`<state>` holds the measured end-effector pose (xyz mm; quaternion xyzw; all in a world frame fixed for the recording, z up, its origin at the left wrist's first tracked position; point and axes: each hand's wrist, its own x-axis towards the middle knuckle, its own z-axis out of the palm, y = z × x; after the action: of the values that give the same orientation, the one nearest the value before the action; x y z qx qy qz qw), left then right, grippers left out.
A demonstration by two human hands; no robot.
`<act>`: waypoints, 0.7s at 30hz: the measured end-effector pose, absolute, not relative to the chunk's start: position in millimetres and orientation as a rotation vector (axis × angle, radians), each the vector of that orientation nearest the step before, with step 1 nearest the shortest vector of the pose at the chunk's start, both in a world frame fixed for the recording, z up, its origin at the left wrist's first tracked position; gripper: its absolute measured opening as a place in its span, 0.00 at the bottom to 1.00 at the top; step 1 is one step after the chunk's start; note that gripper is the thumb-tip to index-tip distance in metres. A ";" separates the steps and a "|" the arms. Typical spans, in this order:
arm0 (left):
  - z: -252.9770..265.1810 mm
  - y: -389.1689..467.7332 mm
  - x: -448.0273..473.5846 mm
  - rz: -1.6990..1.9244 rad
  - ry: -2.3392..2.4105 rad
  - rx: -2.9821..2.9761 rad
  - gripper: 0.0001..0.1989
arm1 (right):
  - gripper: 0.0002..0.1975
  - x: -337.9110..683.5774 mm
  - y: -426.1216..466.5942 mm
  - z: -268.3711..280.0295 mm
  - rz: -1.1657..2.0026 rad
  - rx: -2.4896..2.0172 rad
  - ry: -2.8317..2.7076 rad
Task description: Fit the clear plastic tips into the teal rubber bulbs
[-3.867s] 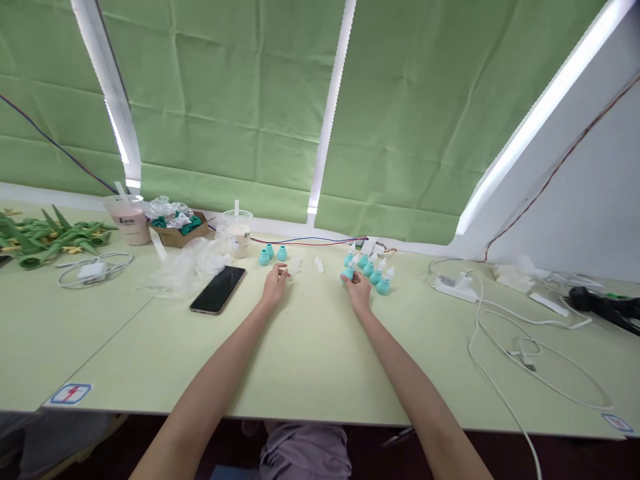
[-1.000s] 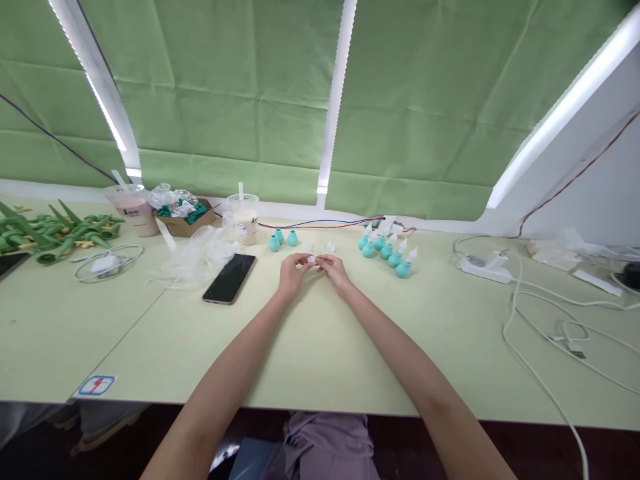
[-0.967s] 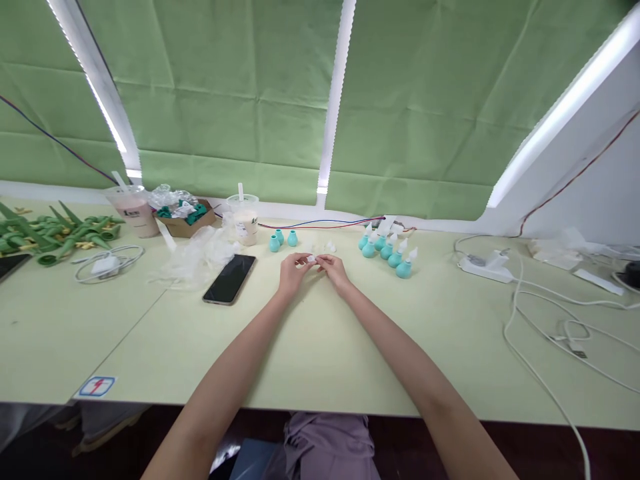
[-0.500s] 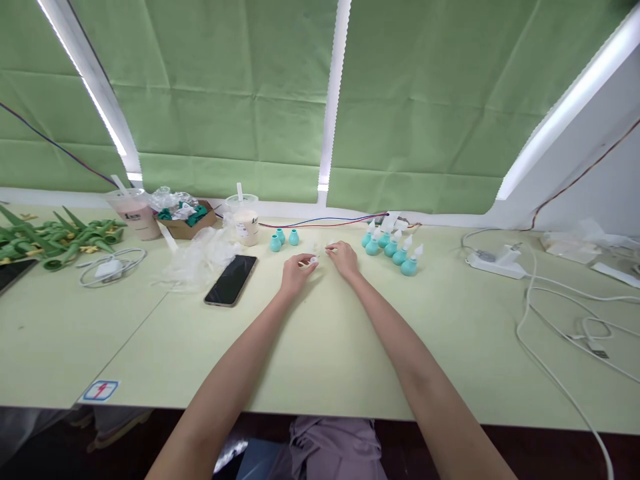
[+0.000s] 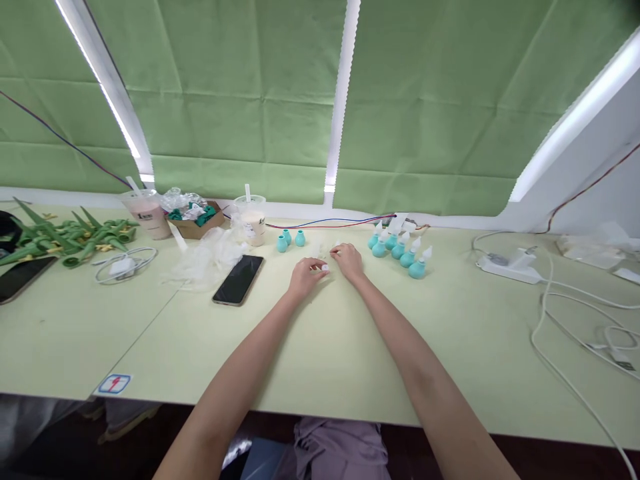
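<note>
At 8 o'clock, a tabletop sticker (image 5: 115,383) shows a blue-framed red symbol; at 9 o'clock, lettering on plastic drink cups (image 5: 151,220) is illegible.

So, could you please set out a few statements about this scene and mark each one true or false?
1. The left hand holds a small white piece. True.
2. Three open pots stand to the left of the hands. True.
3. The right hand grips a turquoise pot. False: the right hand is at the pale bits, with no pot in it.
4. The tipped pots have black tips. False: the tips on the tipped pots are white.
5. The box stands to the right of the hands. False: the box is on the left, between two cups.
</note>
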<state>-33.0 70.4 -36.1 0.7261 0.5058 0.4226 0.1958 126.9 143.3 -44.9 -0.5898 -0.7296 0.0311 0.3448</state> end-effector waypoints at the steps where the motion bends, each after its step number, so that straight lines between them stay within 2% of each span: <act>1: -36.3 70.6 -33.1 1.187 1.409 2.039 0.10 | 0.07 125.4 139.4 -42.2 0.147 -1.498 -1.846; 7: -34.3 70.4 -32.3 1.155 1.391 2.056 0.10 | 0.09 125.2 92.5 -31.3 0.586 -1.192 -1.657; 17: -35.8 67.9 -29.4 1.053 1.359 2.194 0.09 | 0.10 131.4 56.4 -42.6 0.590 -1.200 -1.636; 21: -34.6 65.7 -28.4 0.998 1.368 2.264 0.08 | 0.11 132.4 60.9 -44.1 0.764 -1.253 -1.583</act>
<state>-28.4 65.7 -34.6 0.7910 0.4779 0.3487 0.1563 132.4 60.9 -44.1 -0.5117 -0.6465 0.3121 0.4720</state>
